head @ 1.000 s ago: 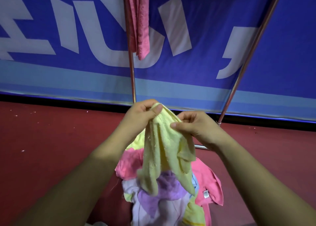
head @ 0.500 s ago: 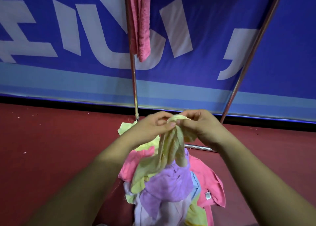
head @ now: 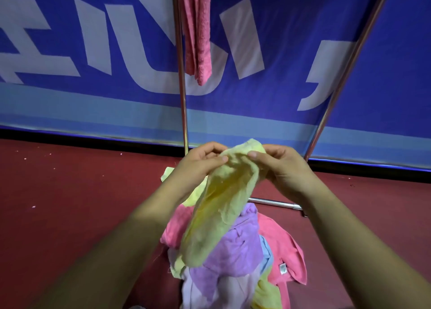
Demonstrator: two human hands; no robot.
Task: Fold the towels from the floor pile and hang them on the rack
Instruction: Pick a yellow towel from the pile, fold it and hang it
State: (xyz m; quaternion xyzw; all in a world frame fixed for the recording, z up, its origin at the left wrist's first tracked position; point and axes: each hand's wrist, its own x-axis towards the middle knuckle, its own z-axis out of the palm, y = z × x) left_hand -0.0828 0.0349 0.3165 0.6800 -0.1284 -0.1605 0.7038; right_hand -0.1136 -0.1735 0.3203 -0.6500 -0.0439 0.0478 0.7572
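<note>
Pinching the top edge of a yellow towel [head: 221, 210], the left hand [head: 200, 166] and right hand [head: 282, 168] met close together above the floor pile [head: 235, 250], the towel's tail hanging over the heap. One pink towel [head: 198, 33] already hung on the metal rack [head: 180, 75]; several pink, purple and yellow towels lay unfolded. A dark red floor [head: 70, 203] met a blue banner [head: 384, 87] with white lettering.

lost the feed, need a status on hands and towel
Left hand, right hand pinch yellow towel at top. Bunched, not folded, hangs over floor pile. Pink towel on rack. Nothing in the way.
</note>
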